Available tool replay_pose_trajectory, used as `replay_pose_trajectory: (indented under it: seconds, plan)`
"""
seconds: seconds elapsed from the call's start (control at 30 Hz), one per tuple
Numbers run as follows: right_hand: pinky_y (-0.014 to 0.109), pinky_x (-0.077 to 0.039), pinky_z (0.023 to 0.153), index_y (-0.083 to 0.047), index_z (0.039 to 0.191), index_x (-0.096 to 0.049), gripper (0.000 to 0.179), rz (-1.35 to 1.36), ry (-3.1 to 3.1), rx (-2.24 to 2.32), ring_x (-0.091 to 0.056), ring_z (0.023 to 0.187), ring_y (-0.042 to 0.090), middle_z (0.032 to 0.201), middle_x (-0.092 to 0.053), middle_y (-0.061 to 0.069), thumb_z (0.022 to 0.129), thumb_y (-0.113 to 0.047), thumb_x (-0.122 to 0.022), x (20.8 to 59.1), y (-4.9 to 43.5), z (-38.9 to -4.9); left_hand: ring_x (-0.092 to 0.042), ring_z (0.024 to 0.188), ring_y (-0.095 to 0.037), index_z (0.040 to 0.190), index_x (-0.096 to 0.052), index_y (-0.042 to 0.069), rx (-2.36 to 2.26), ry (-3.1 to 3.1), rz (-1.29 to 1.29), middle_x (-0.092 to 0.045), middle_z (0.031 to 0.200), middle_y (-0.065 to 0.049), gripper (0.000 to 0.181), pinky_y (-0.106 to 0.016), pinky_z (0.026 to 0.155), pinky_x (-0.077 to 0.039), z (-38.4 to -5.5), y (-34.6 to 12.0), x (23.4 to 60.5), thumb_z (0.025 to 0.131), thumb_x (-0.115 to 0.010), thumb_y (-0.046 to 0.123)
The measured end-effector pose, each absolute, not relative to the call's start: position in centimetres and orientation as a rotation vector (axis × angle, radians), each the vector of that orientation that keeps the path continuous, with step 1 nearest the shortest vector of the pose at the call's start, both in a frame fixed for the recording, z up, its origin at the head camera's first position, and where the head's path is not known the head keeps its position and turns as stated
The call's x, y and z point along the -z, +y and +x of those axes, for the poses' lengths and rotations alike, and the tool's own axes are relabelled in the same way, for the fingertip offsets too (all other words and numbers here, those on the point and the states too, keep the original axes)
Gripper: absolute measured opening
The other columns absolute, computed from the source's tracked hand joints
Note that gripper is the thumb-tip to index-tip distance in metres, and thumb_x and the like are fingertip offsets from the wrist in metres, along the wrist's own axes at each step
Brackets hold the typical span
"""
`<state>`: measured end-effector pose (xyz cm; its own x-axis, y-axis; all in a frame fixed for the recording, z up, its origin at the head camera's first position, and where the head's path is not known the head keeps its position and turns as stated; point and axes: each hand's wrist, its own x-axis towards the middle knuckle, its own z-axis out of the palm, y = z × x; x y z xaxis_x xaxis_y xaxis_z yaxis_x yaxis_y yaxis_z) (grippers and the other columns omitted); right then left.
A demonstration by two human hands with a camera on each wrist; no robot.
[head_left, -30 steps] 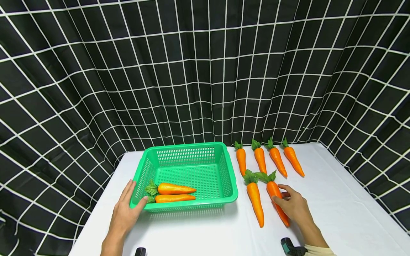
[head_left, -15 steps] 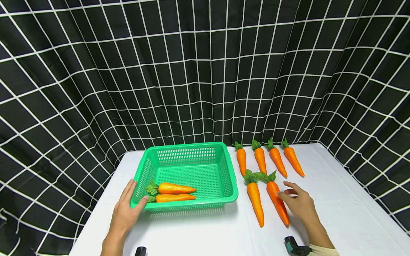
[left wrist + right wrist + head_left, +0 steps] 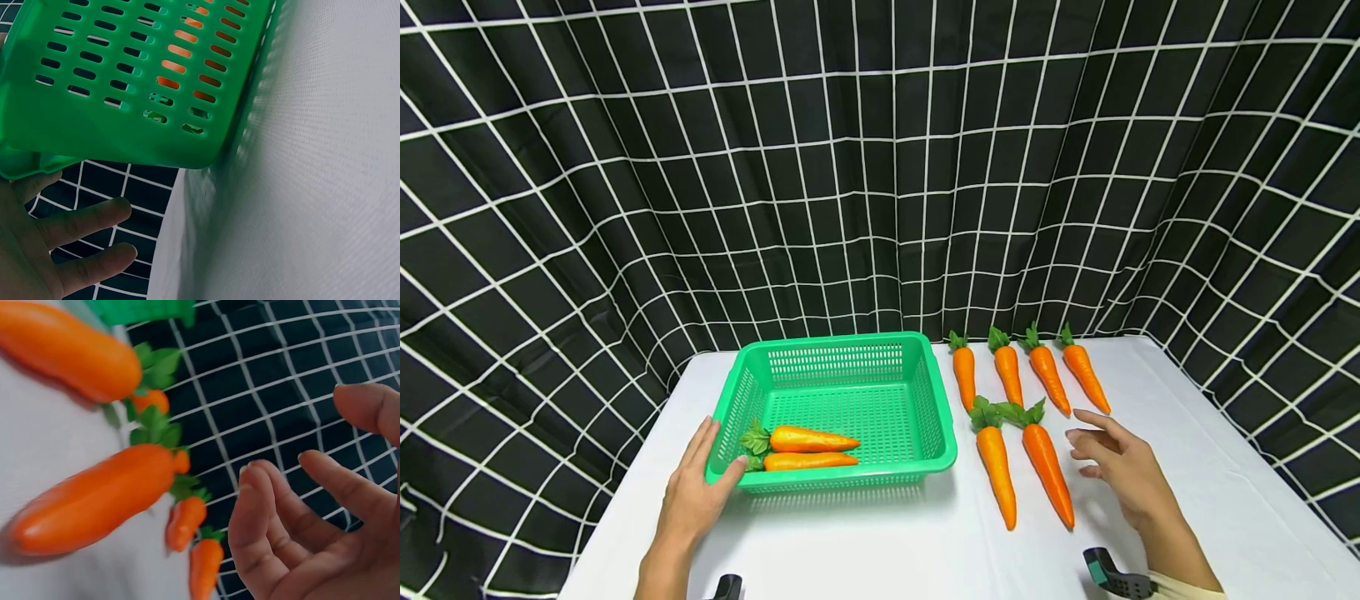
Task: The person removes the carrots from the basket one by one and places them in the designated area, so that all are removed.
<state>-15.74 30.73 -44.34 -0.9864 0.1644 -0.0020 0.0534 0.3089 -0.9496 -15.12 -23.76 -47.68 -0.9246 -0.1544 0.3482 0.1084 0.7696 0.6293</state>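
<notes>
My left hand rests at the near left corner of a green plastic basket, thumb at the rim. In the left wrist view, straight, spread fingers show below the slotted basket wall. Two carrots, an upper one and a lower one, lie side by side inside with leaves to the left. My right hand hovers right of an orange carrot, apart from it, its fingers loosely bent around nothing. Left of that carrot lies a yellower carrot.
Several more carrots lie in a row at the back right of the white-covered table, leaves toward the black gridded curtain. The basket's right wall stands close to the leftmost of these carrots.
My right hand has let go of the orange carrot and moved off to the right, leaving it on the table. My left hand and the basket stay in place.
</notes>
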Motion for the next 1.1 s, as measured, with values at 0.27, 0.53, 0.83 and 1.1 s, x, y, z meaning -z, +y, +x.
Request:
replay_pose_trajectory:
  seconds: [0.27, 0.53, 0.83, 1.1]
  plan:
    - [0.037, -0.056, 0.075, -0.011, 0.142, -0.046, 0.047, 0.123, -2.312, -2.091, -0.063, 0.093, 0.023, 0.111, -0.066, 0.002, 0.098, -0.018, -0.059, 41.2, 30.8, -15.2, -0.031, 0.135, -0.043, 0.151, -0.035, 0.012, 0.951, -2.579, 0.027, -0.026, 0.157, -0.002, 0.074, -0.063, 0.101, -0.028, -15.2, -23.8, 47.8, 0.091, -0.064, 0.044]
    - [0.045, -0.056, 0.078, -0.007, 0.143, -0.044, 0.043, 0.682, -2.141, -2.296, -0.062, 0.100, 0.029, 0.123, -0.059, 0.019, 0.101, 0.001, -0.042, 37.9, 29.6, -15.6, -0.031, 0.134, -0.044, 0.151, -0.035, 0.013, 0.947, -2.577, 0.029, -0.026, 0.157, -0.001, 0.075, -0.065, 0.100, -0.028, -15.1, -23.9, 47.9, 0.091, -0.063, 0.046]
    - [0.046, -0.054, 0.081, 0.001, 0.145, -0.036, 0.049, 1.147, -1.959, -2.453, -0.060, 0.105, 0.032, 0.127, -0.050, 0.026, 0.098, 0.011, -0.029, 34.9, 27.8, -16.6, -0.032, 0.134, -0.045, 0.151, -0.035, 0.013, 0.942, -2.573, 0.021, -0.026, 0.156, -0.001, 0.074, -0.065, 0.099, -0.029, -15.1, -24.0, 48.0, 0.091, -0.062, 0.047]
    - [0.045, -0.055, 0.080, 0.005, 0.146, -0.031, 0.050, 1.289, -1.958, -2.478, -0.057, 0.106, 0.032, 0.126, -0.047, 0.029, 0.096, 0.011, -0.031, 32.8, 25.8, -17.9, -0.032, 0.134, -0.045, 0.151, -0.035, 0.012, 0.944, -2.576, 0.023, -0.026, 0.157, -0.001, 0.074, -0.065, 0.099, -0.029, -15.1, -23.9, 47.9, 0.091, -0.062, 0.047]
